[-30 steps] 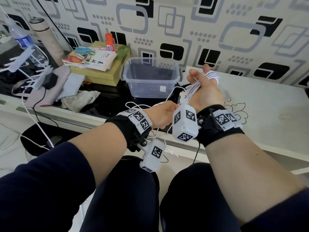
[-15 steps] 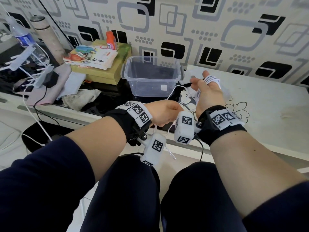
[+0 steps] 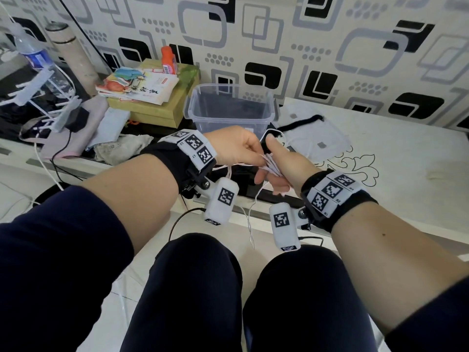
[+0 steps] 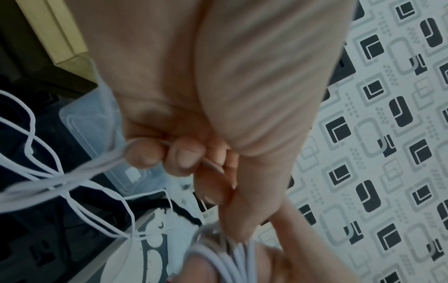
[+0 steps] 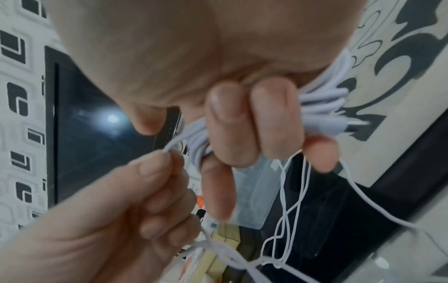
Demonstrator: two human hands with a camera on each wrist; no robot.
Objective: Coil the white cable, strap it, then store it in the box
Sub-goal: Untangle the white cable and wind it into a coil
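Note:
The white cable (image 3: 271, 165) is wound in several loops around the fingers of my right hand (image 3: 280, 171), which curls on the bundle (image 5: 322, 103) in front of my lap. My left hand (image 3: 241, 148) pinches a strand of the cable (image 4: 155, 145) right beside the coil. Loose cable (image 3: 251, 219) hangs down between my wrists, and a metal plug tip (image 5: 356, 124) sticks out of the bundle. The clear plastic box (image 3: 231, 107) stands empty on the table just beyond my hands. A black strap (image 3: 302, 122) lies on the white table to the box's right.
A stack of books (image 3: 142, 90) with an orange bottle (image 3: 169, 59) sits left of the box. Cloths (image 3: 121, 148), a black adapter (image 3: 76, 119), a water bottle (image 3: 33, 54) and a flask (image 3: 68, 44) crowd the left side. A patterned wall (image 3: 330, 47) backs the table.
My right hand has come down and toward me from near the box, turning the coil over. My left hand has risen and closed in on the coil.

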